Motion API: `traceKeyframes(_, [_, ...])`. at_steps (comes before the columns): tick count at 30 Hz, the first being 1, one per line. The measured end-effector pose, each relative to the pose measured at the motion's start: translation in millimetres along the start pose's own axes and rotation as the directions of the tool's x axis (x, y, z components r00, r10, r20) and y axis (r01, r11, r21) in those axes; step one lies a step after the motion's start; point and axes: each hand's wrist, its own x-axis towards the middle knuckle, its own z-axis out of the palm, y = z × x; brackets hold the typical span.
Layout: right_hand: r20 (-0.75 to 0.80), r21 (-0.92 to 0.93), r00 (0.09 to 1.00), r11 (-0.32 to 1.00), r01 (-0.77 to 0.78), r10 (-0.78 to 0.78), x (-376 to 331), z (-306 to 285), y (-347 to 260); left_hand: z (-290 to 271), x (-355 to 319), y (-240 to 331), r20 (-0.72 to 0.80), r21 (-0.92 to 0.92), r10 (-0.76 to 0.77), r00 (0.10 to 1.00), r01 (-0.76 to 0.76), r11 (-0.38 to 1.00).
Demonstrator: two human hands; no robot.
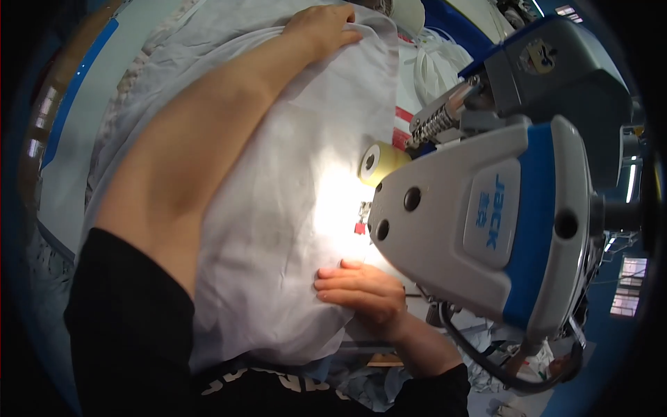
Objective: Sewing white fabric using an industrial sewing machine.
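A large sheet of thin white fabric [278, 187] spreads over the machine table and down towards my body. My left arm stretches across it, and my left hand [323, 29] is at the far edge, with curled fingers and thumb gripping the cloth where it bunches. My right hand [365, 292] lies flat on the near right part of the fabric, fingers stretched out together, holding nothing. Between the hands is the sewing machine [445, 222], its lamp brightly lighting the cloth by the needle area. A small red piece [360, 228] shows at the presser foot.
A yellow roll [382, 165] sits beside the machine head. Behind it are white strips [434, 66] and a grey motor housing [563, 76]. A black cable [479, 358] loops below the head near my right forearm. The table's blue edge [80, 94] curves along the left.
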Motion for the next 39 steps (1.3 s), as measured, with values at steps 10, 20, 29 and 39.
traceKeyframes(10, [-0.104,-0.076,0.994,0.996,0.039,-0.047,-11,25,23,-150,-343,-3,0.130,0.350,0.131,0.983,-0.169,0.921])
traceKeyframes(20, [-0.208,0.833,0.697,0.498,-0.241,0.686,-17,63,-35,-63,-102,-133,-0.127,0.260,0.203,0.971,-0.164,0.951])
traceKeyframes(29, [0.349,0.137,0.926,0.985,0.104,-0.146,53,62,-86,-110,-153,-3,0.342,-0.402,-0.148,0.928,0.287,0.869])
traceKeyframes(39, [0.300,0.479,0.946,0.838,-0.263,0.125,-75,190,-100,-108,-214,-106,0.116,0.179,0.025,0.993,-0.045,0.983])
